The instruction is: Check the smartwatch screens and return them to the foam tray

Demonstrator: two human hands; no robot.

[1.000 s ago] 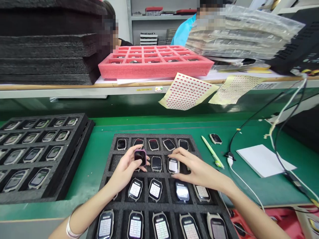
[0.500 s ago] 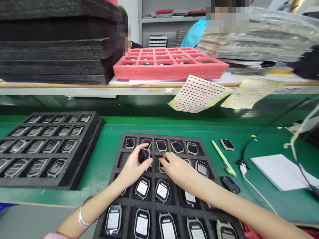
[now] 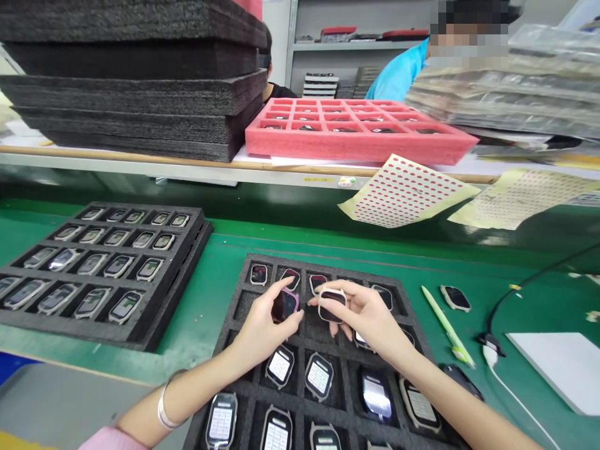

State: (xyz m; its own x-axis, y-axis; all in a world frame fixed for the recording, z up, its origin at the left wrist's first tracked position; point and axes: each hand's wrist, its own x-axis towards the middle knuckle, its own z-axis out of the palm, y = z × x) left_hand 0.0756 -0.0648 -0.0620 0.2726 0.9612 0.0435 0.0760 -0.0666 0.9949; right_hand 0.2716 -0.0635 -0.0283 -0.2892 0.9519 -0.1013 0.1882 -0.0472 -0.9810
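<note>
My left hand (image 3: 268, 315) is closed around a smartwatch with a purple frame (image 3: 285, 305), its screen dark. Beside it, my right hand (image 3: 363, 312) grips a silver-framed smartwatch (image 3: 332, 305) between thumb and fingers, lifted above the tray and also dark-screened. Both hands are over the far half of a black foam tray (image 3: 240, 297). Its compartments hold several watch bodies, dark in the far row. Nearer ones, such as one lit smartwatch (image 3: 319, 375), show a pale grid on the screen. My right forearm hides part of the tray's right side.
At left lies another black foam tray (image 3: 187, 265) of watches. A green pen (image 3: 447, 325), a loose watch (image 3: 455, 298), a cable (image 3: 515, 390) and a white pad (image 3: 557, 369) are at right. A shelf bears black foam (image 3: 140, 100) and a pink tray (image 3: 356, 147); people sit beyond.
My right hand has lifted the silver-framed watch out of its compartment and turned it screen up. My left hand still holds the purple-framed watch. The camera view has shifted left.
</note>
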